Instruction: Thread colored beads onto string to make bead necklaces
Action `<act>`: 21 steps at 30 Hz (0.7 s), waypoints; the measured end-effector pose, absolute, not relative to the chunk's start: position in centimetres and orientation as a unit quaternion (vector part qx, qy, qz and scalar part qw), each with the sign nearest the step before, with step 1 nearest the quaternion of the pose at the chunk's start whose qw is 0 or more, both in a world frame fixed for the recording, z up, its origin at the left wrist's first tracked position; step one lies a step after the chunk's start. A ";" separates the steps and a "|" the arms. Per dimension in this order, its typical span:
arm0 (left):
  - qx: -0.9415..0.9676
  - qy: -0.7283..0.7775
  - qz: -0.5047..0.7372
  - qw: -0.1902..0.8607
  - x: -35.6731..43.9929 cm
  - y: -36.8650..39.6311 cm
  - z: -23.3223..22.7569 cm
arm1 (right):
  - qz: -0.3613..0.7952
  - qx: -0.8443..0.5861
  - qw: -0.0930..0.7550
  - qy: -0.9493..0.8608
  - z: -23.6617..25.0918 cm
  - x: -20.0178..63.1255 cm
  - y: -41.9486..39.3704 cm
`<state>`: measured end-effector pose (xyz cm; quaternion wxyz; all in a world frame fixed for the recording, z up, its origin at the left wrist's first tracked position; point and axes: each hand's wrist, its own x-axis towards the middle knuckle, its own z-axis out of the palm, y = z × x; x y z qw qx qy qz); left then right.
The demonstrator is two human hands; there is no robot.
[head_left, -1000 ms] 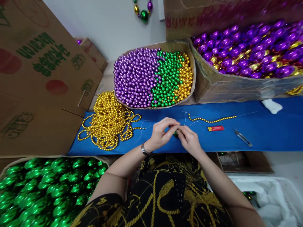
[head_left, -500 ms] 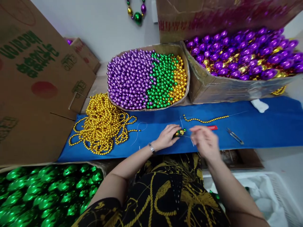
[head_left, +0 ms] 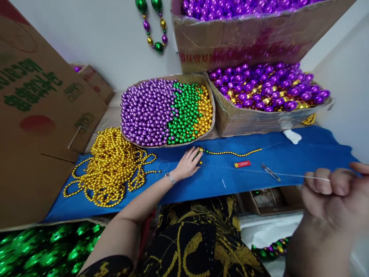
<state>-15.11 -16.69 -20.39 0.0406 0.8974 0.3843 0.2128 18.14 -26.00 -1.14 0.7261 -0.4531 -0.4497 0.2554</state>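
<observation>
Fingers, left hand (head_left: pixel 188 163): laid flat on the blue cloth (head_left: pixel 317 150), spread, fingertips pinning a green bead (head_left: pixel 197 153) at the near end of a short gold bead strand (head_left: pixel 230 153).
Fingers, right hand (head_left: pixel 334 204): curled together and pinched on a thin thread (head_left: pixel 276 174), close to the camera and blurred.
Thread: runs taut from the right hand leftward above the bench toward the left hand; its far end is too fine to trace.
Gold strand: lies straight on the cloth, just in front of the tray of beads (head_left: pixel 215 115).
Tray contents: small purple, green and gold beads in three patches.
Bench items: a red lighter (head_left: pixel 242 164) and small snips (head_left: pixel 270 172) beside the thread; a white scrap (head_left: pixel 291 136) further back; a heap of gold bead strands (head_left: pixel 111 167) to the left.
Boxes: a carton of large purple and gold beads (head_left: pixel 259 119) to the right of the tray, a second carton (head_left: pixel 245 42) stacked above it.
Writing: green characters on the big cardboard sheet (head_left: pixel 31 115) at left, seen upside down and not legible; faded red print on the upper carton, unreadable; lighter label too small to read.
Cut off: large green beads (head_left: pixel 57 246) at the lower left edge; a hanging necklace (head_left: pixel 152 27) at the top edge.
Hidden: bench underside items partly covered by the patterned dress (head_left: pixel 201 238).
</observation>
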 end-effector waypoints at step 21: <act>0.870 0.471 0.128 0.064 6.7 2.9 0.9 | 0.292 -0.542 0.545 -0.570 -10.9 15.6 -25.5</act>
